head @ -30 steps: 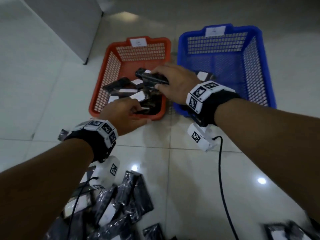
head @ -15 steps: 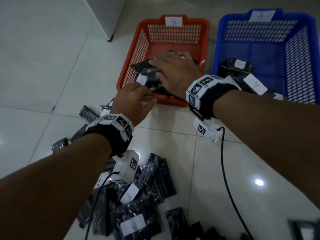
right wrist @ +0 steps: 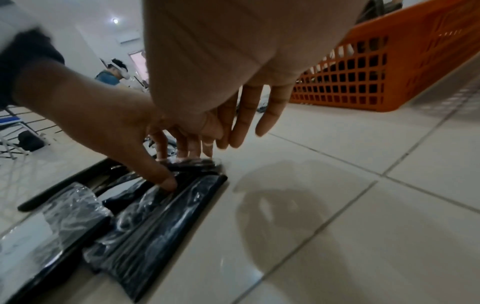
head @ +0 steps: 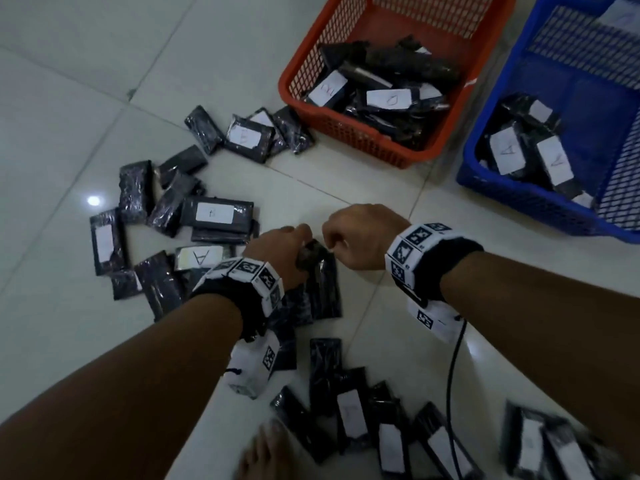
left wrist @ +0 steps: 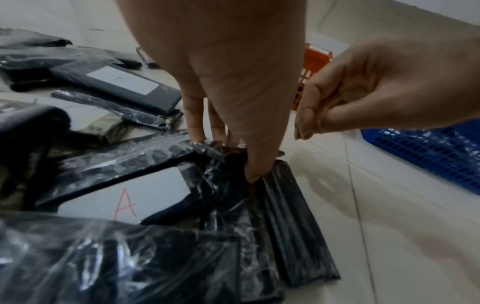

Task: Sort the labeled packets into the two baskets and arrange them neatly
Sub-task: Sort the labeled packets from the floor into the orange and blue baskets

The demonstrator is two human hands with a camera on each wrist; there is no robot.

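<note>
Black plastic-wrapped packets with white labels lie scattered on the tiled floor. My left hand (head: 298, 244) (left wrist: 226, 156) pinches the far end of one black packet (head: 325, 289) (left wrist: 285, 226) (right wrist: 161, 222) that still lies on the floor, with the thumb pressed on its top. My right hand (head: 346, 237) (right wrist: 241, 131) hovers just right of it with relaxed fingers, holding nothing. The orange basket (head: 349, 133) holds several packets. The blue basket (head: 519, 199) holds packets labelled A. Another A-labelled packet (left wrist: 124, 201) lies left of the gripped one.
More packets lie in a group at the lower edge (head: 349, 410) and to the left (head: 214, 214). A black cable (head: 450, 393) hangs from my right wrist across them. A bare foot (head: 266, 452) is at the bottom. Bare tiles lie between the hands and the baskets.
Both hands have come back from the orange basket to the floor pile. The right hand left its packet in the basket. The left hand has taken hold of a packet on the floor.
</note>
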